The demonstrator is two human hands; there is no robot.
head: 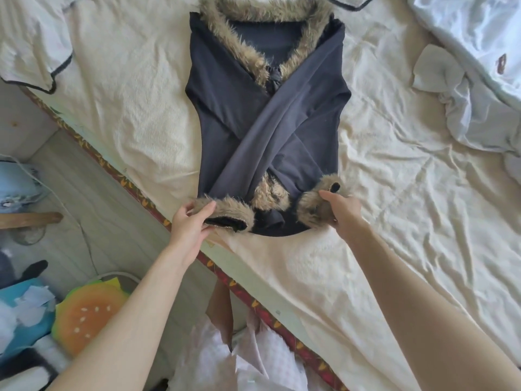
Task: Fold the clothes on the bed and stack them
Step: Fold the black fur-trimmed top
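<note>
A dark navy top [267, 108] with a brown fur collar [267, 12] lies flat on the cream bed sheet [394, 193]. Its two sleeves are crossed over the body. My left hand [191, 224] pinches the left fur cuff [225, 213] at the hem near the bed's edge. My right hand [341, 210] grips the right fur cuff [313, 207] at the other side of the hem.
A white garment with dark trim [36, 52] lies at the far left of the bed. Crumpled white clothes [479, 108] are heaped at the right. The bed's red patterned edge [245, 294] runs diagonally. Beside the bed, the floor holds a melon-shaped cushion [87, 314] and other items.
</note>
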